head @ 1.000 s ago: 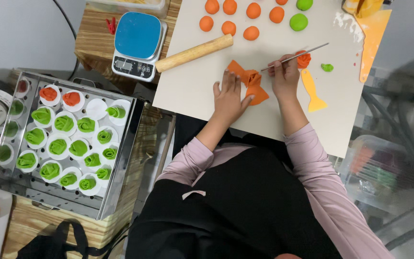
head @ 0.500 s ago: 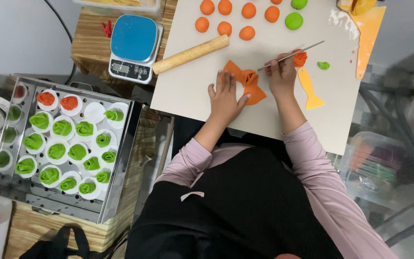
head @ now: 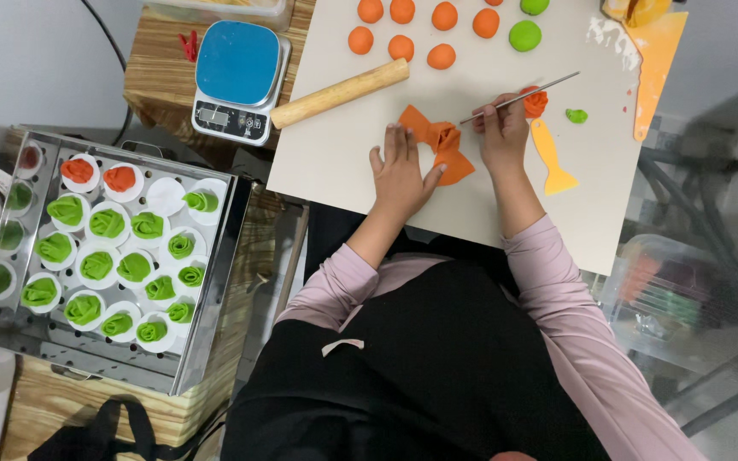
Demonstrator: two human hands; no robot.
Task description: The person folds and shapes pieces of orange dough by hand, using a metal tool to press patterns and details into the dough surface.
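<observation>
Orange dough piece [head: 437, 145] btwn hands; left hand [head: 399, 171] spread flat beside it; right hand [head: 501, 128] pinching metal stick [head: 523, 96].

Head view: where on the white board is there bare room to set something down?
Free: the board below the rolling pin, left of the left hand; also its lower right corner below the orange cutter. Crowded: the top, with dough balls.

Pale work board [head: 369, 162], wooden rolling pin [head: 340, 93] lay far left, orange dough balls [head: 403, 26] and green ball [head: 524, 35] at far edge, folded orange dough piece [head: 437, 143] central, orange scraper [head: 552, 155] right.
</observation>
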